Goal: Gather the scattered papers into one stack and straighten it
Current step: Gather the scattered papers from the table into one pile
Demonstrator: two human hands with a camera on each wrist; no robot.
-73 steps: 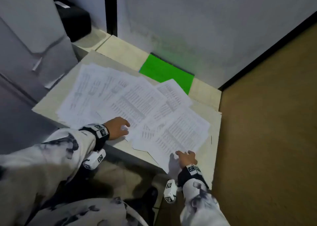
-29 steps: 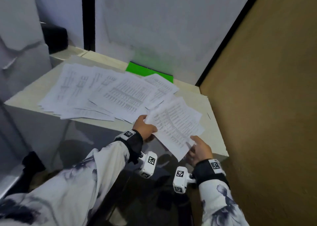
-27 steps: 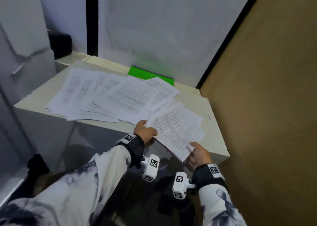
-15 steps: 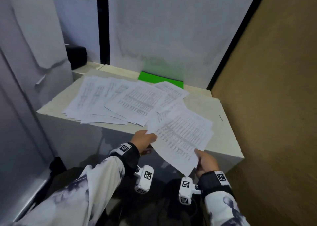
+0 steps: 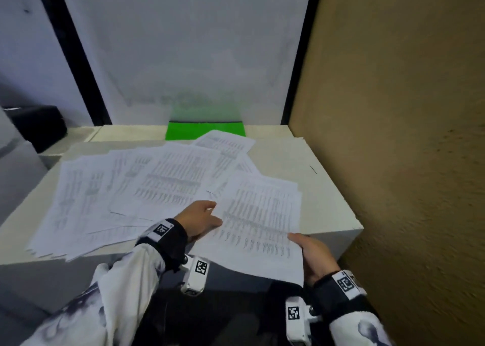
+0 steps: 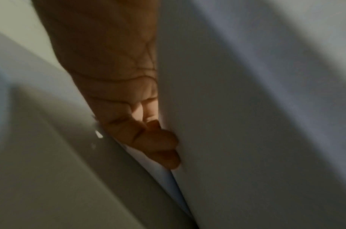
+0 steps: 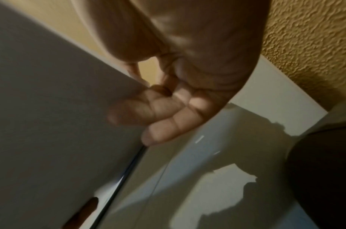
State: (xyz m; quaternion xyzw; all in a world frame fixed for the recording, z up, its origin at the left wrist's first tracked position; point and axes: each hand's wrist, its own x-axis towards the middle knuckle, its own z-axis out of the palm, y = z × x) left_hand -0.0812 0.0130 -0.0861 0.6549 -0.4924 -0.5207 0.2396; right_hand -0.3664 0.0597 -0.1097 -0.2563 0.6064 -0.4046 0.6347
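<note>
Printed white sheets (image 5: 136,188) lie fanned and overlapping across the left and middle of the pale table (image 5: 315,188). A small bundle of sheets (image 5: 259,222) juts over the table's front edge, held by both hands. My left hand (image 5: 202,218) pinches its left edge, thumb on top. My right hand (image 5: 307,251) grips its near right corner, thumb on top and fingers (image 7: 144,111) under the paper. In the left wrist view the fingers (image 6: 158,139) curl against the paper's underside (image 6: 246,108).
A green sheet (image 5: 204,131) lies at the table's back edge, partly under a paper. A brown textured wall (image 5: 406,135) closes the right side, a white panel (image 5: 196,51) the back. A black box (image 5: 39,125) sits at the far left.
Both hands took hold of the right-hand bundle and lifted it off the table's front corner. Over the last second they carried it slightly further onto the table; the camera view swung.
</note>
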